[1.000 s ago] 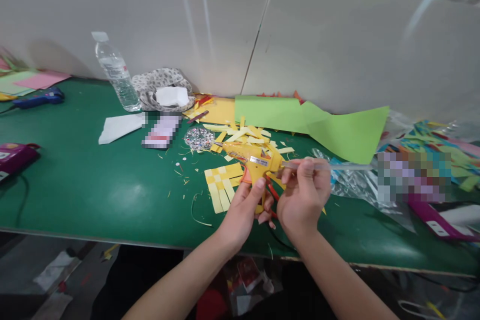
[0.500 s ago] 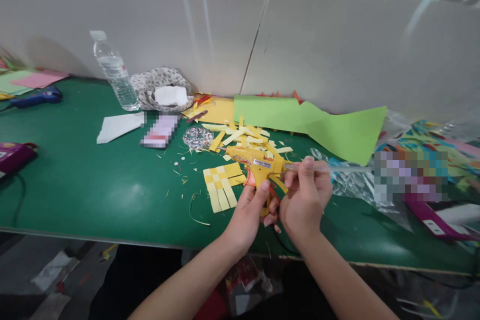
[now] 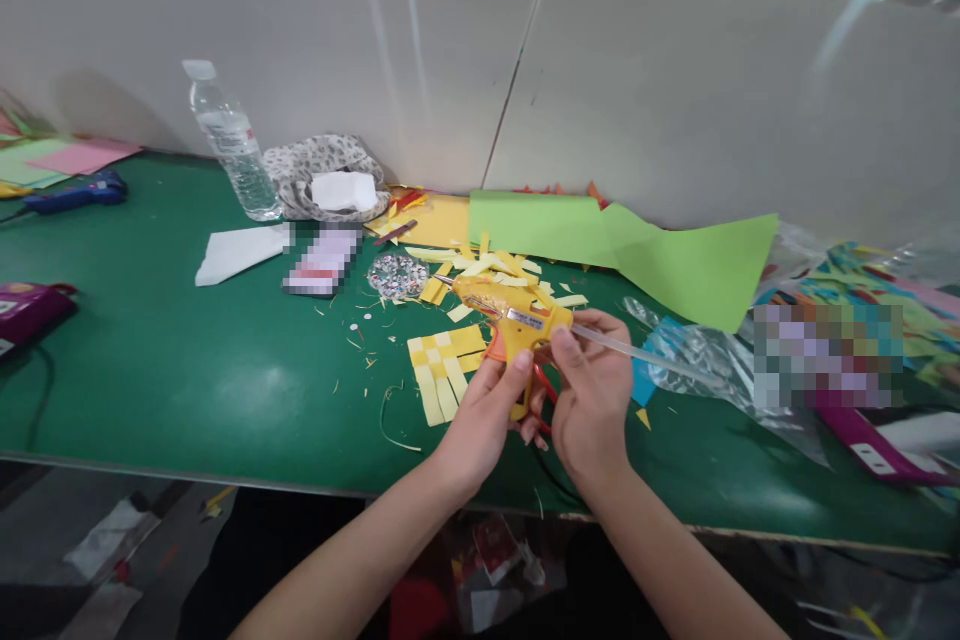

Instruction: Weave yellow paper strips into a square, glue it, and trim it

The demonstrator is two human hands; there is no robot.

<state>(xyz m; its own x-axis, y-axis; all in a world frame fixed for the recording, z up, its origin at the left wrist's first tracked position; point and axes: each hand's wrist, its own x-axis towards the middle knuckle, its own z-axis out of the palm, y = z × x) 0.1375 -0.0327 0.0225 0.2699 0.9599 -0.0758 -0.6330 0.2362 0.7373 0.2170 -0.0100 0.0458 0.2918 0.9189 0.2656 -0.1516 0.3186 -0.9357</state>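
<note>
My left hand (image 3: 484, 415) is wrapped round the handle of a yellow hot glue gun (image 3: 499, 305), its metal nozzle pointing left and slightly up. A long translucent glue stick (image 3: 652, 357) sticks out of the gun's back end toward the right. My right hand (image 3: 596, 390) grips the rear of the gun, thumb against the body and fingers behind it, close to where the stick enters. Partly behind the left hand lies a woven piece of yellow paper strips (image 3: 437, 370). Loose yellow strips (image 3: 510, 265) are heaped beyond the gun.
Green card (image 3: 675, 265) leans by the grey partition (image 3: 675, 100). A water bottle (image 3: 236, 155), patterned cloth (image 3: 330, 155), blurred phone-like item (image 3: 322, 260) and beaded ring (image 3: 397, 276) stand left of the strips. Plastic wrap (image 3: 705, 360) and a purple power strip (image 3: 862, 445) lie right.
My right hand has slid left along the glue stick to the gun's rear. The gun has tilted, nozzle up, so the stick now slopes down to the right.
</note>
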